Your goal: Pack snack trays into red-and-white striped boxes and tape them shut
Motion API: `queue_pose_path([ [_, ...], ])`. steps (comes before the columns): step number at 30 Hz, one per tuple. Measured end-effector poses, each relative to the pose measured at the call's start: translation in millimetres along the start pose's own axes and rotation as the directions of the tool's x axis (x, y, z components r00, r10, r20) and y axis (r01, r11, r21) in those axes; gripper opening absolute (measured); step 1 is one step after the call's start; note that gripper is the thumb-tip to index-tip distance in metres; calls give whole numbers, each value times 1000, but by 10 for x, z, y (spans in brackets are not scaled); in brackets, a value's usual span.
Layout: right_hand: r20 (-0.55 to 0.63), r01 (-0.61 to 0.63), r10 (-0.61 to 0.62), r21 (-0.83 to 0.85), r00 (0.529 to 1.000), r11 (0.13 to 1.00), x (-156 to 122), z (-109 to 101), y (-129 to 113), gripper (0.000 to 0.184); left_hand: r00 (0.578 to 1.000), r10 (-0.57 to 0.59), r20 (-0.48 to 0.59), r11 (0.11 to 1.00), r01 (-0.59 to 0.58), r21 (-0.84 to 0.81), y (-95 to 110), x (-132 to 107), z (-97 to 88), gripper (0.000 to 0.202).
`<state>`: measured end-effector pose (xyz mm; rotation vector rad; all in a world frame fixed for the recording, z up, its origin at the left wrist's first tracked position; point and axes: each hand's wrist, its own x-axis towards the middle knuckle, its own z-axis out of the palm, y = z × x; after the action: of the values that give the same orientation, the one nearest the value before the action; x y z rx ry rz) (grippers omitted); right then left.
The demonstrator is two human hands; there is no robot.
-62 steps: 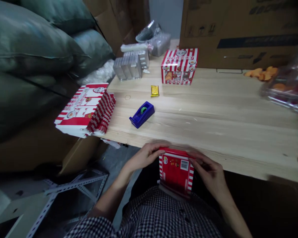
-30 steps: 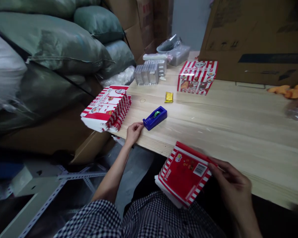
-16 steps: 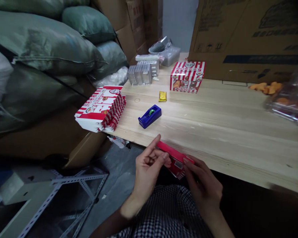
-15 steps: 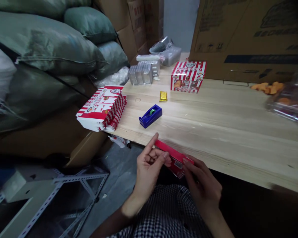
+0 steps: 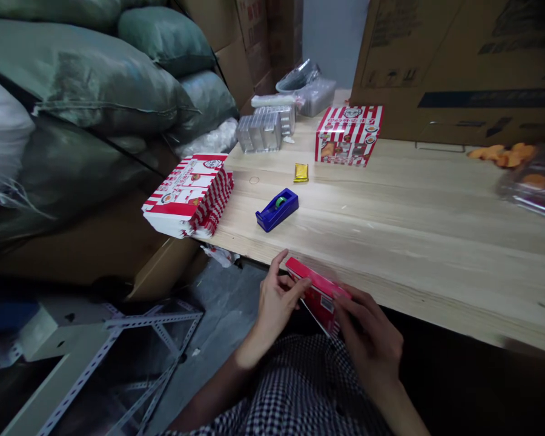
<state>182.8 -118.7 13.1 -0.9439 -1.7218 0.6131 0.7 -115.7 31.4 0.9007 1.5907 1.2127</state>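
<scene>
Both of my hands grip a red and white striped carton [image 5: 318,293] at the near edge of the wooden table [image 5: 413,206], over my lap. My left hand [image 5: 279,300] pinches its left end with thumb and fingers. My right hand [image 5: 367,330] wraps round its right side and covers part of it. The carton is tilted, its red edge turned up. A blue tape dispenser [image 5: 277,209] sits on the table beyond my left hand.
A stack of flat striped cartons [image 5: 188,194] overhangs the table's left end. An assembled striped box [image 5: 349,134], a small gold packet [image 5: 301,172] and clear plastic trays [image 5: 263,128] lie further back. Large cardboard boxes [image 5: 458,66] and green sacks [image 5: 86,79] surround the table. Metal shelving rails [image 5: 118,339] lie on the floor.
One second ago my left hand was beside the tape dispenser while my right held the carton alone. My left hand has come back to the carton, which is now turned edge-up.
</scene>
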Motion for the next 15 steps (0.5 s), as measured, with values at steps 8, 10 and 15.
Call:
queue_pose_path([
  [8, 54, -310, 306, 220, 951, 925, 224, -154, -9, 25, 686, 659, 308, 561, -721, 407, 316, 181, -191, 34],
  [10, 57, -363, 362, 285, 930, 887, 282, -171, 12, 20, 664, 650, 371, 591, -748, 304, 314, 315, -161, 23],
  [15, -131, -514, 615, 431, 777, 741, 357, -273, 241, 17, 860, 471, 197, 809, -511, 290, 67, 527, -172, 37],
])
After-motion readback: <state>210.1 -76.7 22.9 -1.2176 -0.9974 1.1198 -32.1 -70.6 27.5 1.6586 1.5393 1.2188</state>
